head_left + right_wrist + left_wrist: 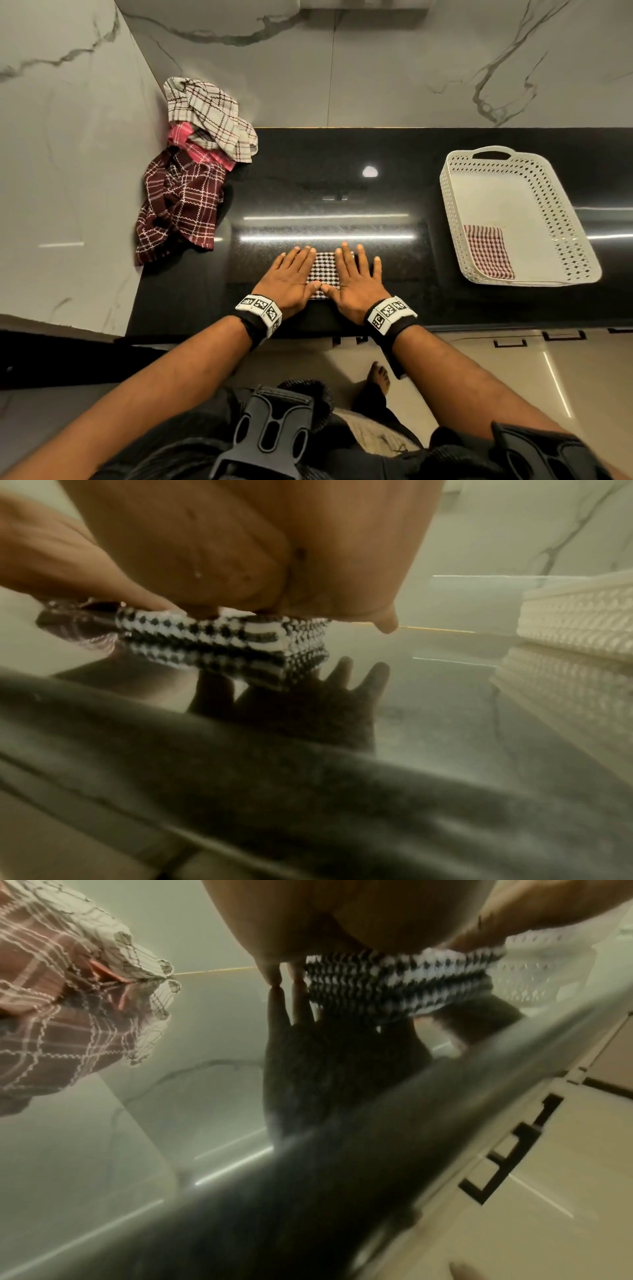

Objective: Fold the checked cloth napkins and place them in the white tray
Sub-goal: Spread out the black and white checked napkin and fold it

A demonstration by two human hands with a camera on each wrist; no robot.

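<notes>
Head view shows us standing at the black bench (342, 192), and we take the folded black-and-white napkin (325, 270) at its near edge as our landmark. Our left hand (291, 277) and right hand (356, 281) both lie flat on it, fingers straight and spread, thumbs nearly meeting over its near edge; neither grip pinches anything, both only press. In the wrist views the napkin shows as a thick, layered stack squashed under our palms.

We judge it soft, light and springy: the layers will likely puff open once the pressure lifts. It seems best taken by sliding fingers under the two short sides and clamping the whole stack between thumb and fingers, so the fold stays together.

To the right of the napkin and somewhat farther back stands the white tray (455, 219), with a folded red checked napkin (488, 250) lying in its near left corner. To the left of our napkin and farther back, against the wall, sits the pile of unfolded napkins (191, 164): maroon, pink and cream checks, all crumpled.
</notes>
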